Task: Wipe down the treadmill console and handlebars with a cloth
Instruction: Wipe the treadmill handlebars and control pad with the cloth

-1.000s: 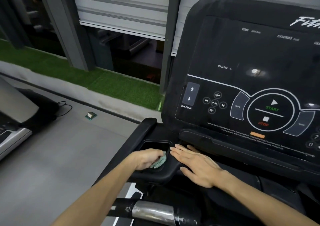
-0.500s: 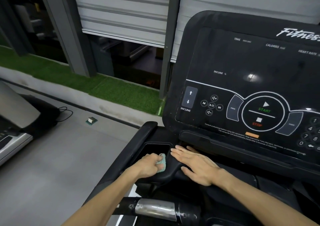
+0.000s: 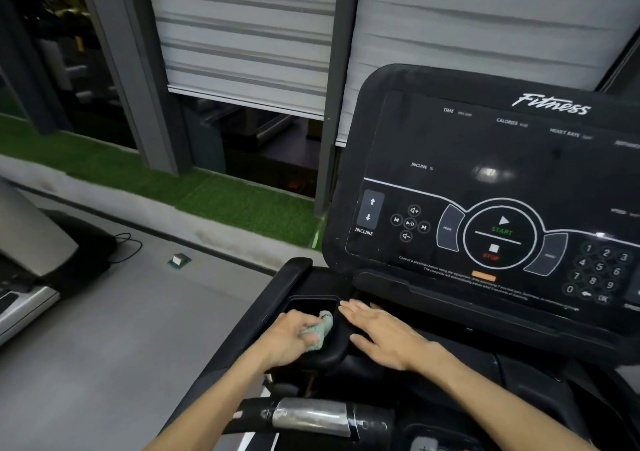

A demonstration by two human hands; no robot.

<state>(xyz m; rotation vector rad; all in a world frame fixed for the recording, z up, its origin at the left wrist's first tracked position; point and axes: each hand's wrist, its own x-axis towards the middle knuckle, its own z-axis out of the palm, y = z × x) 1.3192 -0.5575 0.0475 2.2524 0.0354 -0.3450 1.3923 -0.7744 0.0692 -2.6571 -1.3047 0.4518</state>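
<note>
A: Pale green cloth is seen bunched in the left hand, just below the console's lower left corner; the fingers are curled round it, and it is pressed against the right rim of the black recessed tray.

B: And how is the right hand placed?

A: It is laid flat on the black ledge directly under the console, just beside the cloth; its fingers are held straight and close together; nothing is gripped.

B: What else is found around the console?

A: A handlebar with a silver grip plate is seen below it, nearer the person than both hands; a side rail is run along the tray's left edge; a strip of green turf is laid to the console's left.
</note>
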